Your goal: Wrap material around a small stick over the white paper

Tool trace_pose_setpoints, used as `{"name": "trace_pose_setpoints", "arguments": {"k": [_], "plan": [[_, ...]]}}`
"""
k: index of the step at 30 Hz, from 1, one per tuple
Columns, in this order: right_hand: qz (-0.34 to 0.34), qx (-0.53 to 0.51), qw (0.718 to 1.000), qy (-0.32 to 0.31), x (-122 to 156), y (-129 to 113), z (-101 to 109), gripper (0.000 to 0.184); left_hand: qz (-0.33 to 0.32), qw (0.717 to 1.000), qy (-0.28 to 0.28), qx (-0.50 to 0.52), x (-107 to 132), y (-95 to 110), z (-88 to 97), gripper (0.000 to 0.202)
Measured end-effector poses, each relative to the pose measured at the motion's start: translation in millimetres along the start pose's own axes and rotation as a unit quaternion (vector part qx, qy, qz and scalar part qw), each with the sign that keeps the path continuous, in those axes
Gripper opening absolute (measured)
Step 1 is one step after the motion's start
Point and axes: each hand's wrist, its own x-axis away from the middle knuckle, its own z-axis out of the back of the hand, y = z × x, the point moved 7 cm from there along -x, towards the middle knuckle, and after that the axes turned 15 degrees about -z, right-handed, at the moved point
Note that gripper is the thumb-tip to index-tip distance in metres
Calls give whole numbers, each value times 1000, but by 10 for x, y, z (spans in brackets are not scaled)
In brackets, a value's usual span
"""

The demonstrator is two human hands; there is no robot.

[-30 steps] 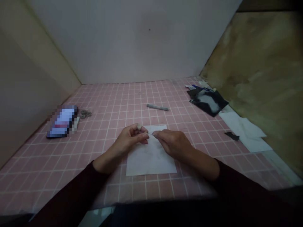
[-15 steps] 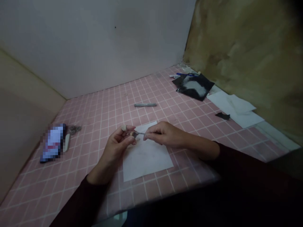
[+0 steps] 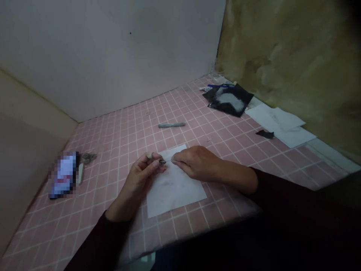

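Observation:
Over a white sheet of paper [image 3: 175, 195] with faint grey smudges, both my hands are raised close together. My left hand [image 3: 145, 169] pinches a small dark, partly shiny piece [image 3: 161, 162] between thumb and fingers; its shape is mostly hidden. A pale band is around one finger of that hand. Between thumb and fingertips, my right hand [image 3: 194, 162] grips a thin, light rod-like piece [image 3: 168, 160]. The rod's left end meets or lies right beside the small piece; its kind is too small to tell.
On the pink tiled-pattern tabletop [image 3: 135, 131], a grey stick [image 3: 171, 125] lies ahead. At the back right are black sheets [image 3: 245, 96] with whitish dust, white papers [image 3: 290, 130] and a dark scrap [image 3: 265, 134]. A blurred-out bluish item [image 3: 64, 175] and a white strip [image 3: 80, 174] lie left.
My right hand has shifted slightly, with its wrist lower, and the thin rod shows more between the hands. My left hand has turned a little. The camera view has shifted slightly.

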Motion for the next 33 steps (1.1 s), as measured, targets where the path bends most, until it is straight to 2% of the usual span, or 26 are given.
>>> {"name": "trace_pose_setpoints", "arguments": {"k": [4,8,9,11,13,14,15,16,18,19,20,22,25,27,29,30,31,33], "plan": [[9,48,998,30,8,-1,-46,22,19,999,-22,-32,16,-31,-7,20],[-3,24,1000,17,-2,2,-96,19,-30,997,-28,-71,12,16,4,18],[-12,-14,1000,-5,-17,10,-112,19,-50,995,-31,-85,14,38,2,19],[-34,-128,987,-96,-51,26,-187,22,-92,988,-48,-116,25,87,-15,20],[-54,-234,950,-199,-62,21,-278,27,-123,980,-67,-141,38,123,-34,21],[-57,-259,938,-225,-61,14,-302,29,-128,978,-71,-145,42,129,-34,21],[-57,-257,939,-220,-66,17,-299,28,-124,979,-72,-145,42,126,-27,21],[-53,-228,954,-186,-74,28,-272,27,-112,981,-69,-141,38,114,-16,20],[-38,-114,990,-75,-63,35,-191,21,-71,987,-62,-127,26,73,6,16],[-28,-49,998,-25,-41,21,-162,20,-49,990,-62,-119,21,54,9,15],[-20,5,1000,11,-16,2,-148,20,-31,991,-61,-111,17,41,9,14],[-8,62,997,43,21,-37,-148,22,-15,993,-57,-99,10,42,2,14],[-16,3,1000,20,5,-51,-145,21,-41,994,-36,-91,8,93,-1,15],[-42,-109,991,-61,-42,-28,-186,22,-70,992,-34,-98,16,126,-12,17],[-68,-211,962,-160,-69,-13,-258,26,-94,989,-39,-111,25,149,-24,19],[-73,-234,951,-186,-75,-8,-275,26,-101,987,-41,-116,27,152,-25,18],[-72,-234,952,-186,-81,-1,-270,26,-99,987,-42,-119,27,147,-21,18],[-51,-170,977,-116,-83,13,-204,23,-77,989,-38,-118,22,116,0,16]]}}
